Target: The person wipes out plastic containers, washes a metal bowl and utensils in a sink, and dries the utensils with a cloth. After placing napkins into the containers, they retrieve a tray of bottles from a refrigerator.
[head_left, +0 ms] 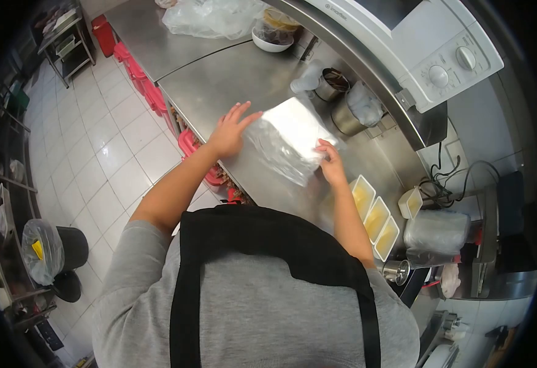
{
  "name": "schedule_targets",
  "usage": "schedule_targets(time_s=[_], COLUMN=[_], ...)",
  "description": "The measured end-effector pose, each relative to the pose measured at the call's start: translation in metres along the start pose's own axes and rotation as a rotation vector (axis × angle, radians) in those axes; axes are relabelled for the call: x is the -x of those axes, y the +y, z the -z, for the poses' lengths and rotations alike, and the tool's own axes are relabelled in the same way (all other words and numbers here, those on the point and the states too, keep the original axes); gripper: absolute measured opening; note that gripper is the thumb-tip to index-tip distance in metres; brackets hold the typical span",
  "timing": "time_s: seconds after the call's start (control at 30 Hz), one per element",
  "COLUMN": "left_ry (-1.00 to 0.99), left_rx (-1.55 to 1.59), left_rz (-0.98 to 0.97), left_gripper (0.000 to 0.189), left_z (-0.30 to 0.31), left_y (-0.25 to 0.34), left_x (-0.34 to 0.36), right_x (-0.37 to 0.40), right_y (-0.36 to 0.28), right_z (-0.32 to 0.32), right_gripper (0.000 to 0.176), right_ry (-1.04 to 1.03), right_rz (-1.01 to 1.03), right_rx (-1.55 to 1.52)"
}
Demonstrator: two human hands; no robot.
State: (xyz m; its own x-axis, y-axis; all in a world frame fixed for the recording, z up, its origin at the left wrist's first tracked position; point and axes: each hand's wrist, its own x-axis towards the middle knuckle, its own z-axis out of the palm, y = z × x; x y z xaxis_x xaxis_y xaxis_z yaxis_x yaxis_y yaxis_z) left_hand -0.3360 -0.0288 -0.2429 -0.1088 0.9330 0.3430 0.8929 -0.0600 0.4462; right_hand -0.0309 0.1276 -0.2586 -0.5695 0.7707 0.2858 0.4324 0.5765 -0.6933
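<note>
Squarely on the steel worktop [219, 86], steadying a plastic-wrapped white pack [290, 138] between both hands. Left hand [228, 132] pressed flat against its far side, fingers spread and released; right hand [331, 164] grasping its near edge. Just beside, three trays of yellow food [376, 219].

Bright, even light; dark fisheye-warped edges

Looking steeply down from a single head-worn spot, facing forward past the apron [268, 245] toward the steel counter [219, 92]. Sitting close — centring on the wrapped white block [288, 136] between left hand [230, 132] and right hand [331, 164]. Bending everything through a wide fisheye, rimming the edges in black, tilting the counter diagonally — catching tiled floor [109, 153] at left and a white oven [415, 43] at upper right.
</note>
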Motion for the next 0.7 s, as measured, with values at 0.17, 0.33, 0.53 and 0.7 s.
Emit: schedule_targets(time_s=[0.17,0.33,0.53,0.7], left_ry=[-0.013,0.021,0.071,-0.001], left_rx=[0.0,0.294,0.176,-0.088], left_rz=[-0.263,-0.111,-0.351,-0.322], left_gripper=[0.049,0.018,0.019,0.035], left_z=[0.004,-0.012,0.019,0.024], left_y=[0.021,0.05,0.082,0.089], left_x=[0.011,0.003,0.006,0.01], right_x=[0.015,0.065,0.047,0.031], right_y=[-0.095,-0.155,-0.139,-0.143], right_z=[0.011,-0.027,-0.047,-0.026], right_gripper=[0.032,0.029,0.024,0.029], right_ry=[0.422,-0.171,-0.01,-0.098], right_rz=[0.112,0.277,0.048,0.211], right_rx=[0.32,-0.275,0.04,0.217])
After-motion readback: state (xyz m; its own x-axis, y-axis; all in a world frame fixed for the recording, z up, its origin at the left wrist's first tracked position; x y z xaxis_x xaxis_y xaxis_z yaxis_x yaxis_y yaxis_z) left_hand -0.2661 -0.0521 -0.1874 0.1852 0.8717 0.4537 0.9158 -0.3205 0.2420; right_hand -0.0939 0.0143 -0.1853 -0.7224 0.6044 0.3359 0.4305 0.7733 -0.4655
